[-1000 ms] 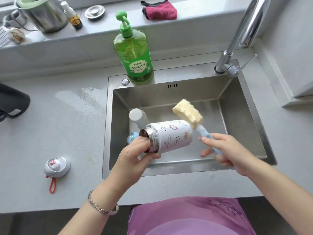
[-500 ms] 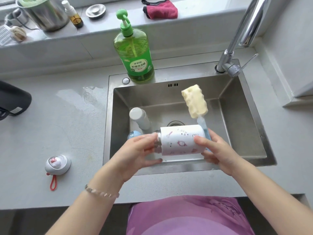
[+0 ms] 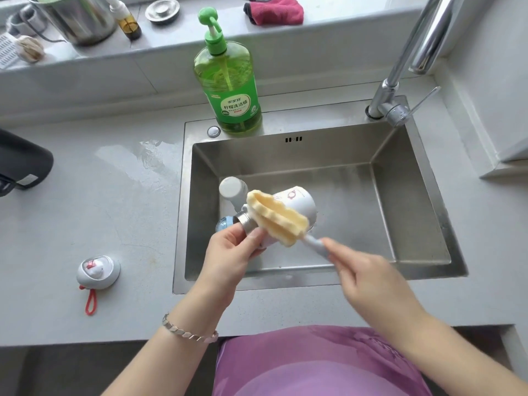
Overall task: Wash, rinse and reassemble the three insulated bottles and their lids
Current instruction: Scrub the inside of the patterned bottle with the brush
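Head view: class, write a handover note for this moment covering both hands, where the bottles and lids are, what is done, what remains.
Left hand grips the printed bottle by its steel neck.
Right hand holds the sponge brush, sponge against the bottle's outside.
A pale bottle and a blue item, partly hidden, sit in the sink; one lid on the counter.
Done: printed bottle opened.
Left: scrubbing, rinsing, reassembly.

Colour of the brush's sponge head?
Pale yellow sponge head, with a ridged surface; the head view shows it clearly.
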The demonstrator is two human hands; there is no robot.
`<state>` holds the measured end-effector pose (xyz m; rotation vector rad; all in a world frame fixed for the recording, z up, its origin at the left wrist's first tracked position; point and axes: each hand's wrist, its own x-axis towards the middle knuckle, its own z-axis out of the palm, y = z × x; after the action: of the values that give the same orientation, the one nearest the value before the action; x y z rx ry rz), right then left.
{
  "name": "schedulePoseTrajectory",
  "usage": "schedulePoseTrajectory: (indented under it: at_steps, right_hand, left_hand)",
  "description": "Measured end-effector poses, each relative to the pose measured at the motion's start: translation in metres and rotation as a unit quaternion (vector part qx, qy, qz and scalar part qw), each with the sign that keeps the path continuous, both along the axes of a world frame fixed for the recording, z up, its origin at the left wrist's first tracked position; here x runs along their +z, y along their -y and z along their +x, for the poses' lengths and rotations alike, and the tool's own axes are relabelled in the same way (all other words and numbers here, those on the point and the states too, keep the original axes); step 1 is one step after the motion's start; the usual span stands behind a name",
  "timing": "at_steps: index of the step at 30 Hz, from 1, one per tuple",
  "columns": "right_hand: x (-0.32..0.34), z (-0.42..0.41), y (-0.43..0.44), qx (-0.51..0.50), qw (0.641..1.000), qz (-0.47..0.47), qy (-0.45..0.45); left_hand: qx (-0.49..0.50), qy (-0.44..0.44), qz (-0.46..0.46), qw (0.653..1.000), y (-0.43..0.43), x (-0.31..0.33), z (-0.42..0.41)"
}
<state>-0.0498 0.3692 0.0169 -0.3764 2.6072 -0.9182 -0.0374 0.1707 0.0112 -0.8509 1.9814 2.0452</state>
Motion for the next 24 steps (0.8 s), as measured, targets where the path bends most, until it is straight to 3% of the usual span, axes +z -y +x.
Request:
schedulePoseTrajectory:
  at_steps: [3,7,11,13,16,19,24]
  right_hand:
    - [0.000,-0.019,-0.011,-0.087,0.995,0.050,-0.022]
    - [0.008,0.008,0.003,0.049,0.991,0.062,-0.110]
    - [0.000,-0.021,-0.019,-0.076,0.995,0.056,-0.036]
    - [0.004,-0.010,-0.011,-0.013,0.997,0.001,-0.071]
    - [0.014,0.000,-0.004,0.027,0.999,-0.037,-0.022]
    - [0.005,-0.026,-0.013,-0.076,0.996,-0.017,0.032]
    - [0.016,-0.021,-0.007,-0.030,0.999,-0.031,0.021]
  left_hand:
    - [-0.022,-0.030,-0.056,0.998,0.001,0.000,0.002]
    - [-0.046,-0.050,-0.099,0.993,0.000,0.001,0.002]
    - [-0.079,-0.059,-0.150,0.984,0.006,-0.006,0.004]
    - [-0.104,-0.069,-0.182,0.975,0.008,-0.012,0.005]
    - [-0.103,-0.116,-0.190,0.970,0.007,-0.015,0.006]
    - [-0.135,-0.208,-0.267,0.931,0.009,-0.016,0.008]
    - [-0.207,-0.314,-0.366,0.851,0.020,-0.011,0.008]
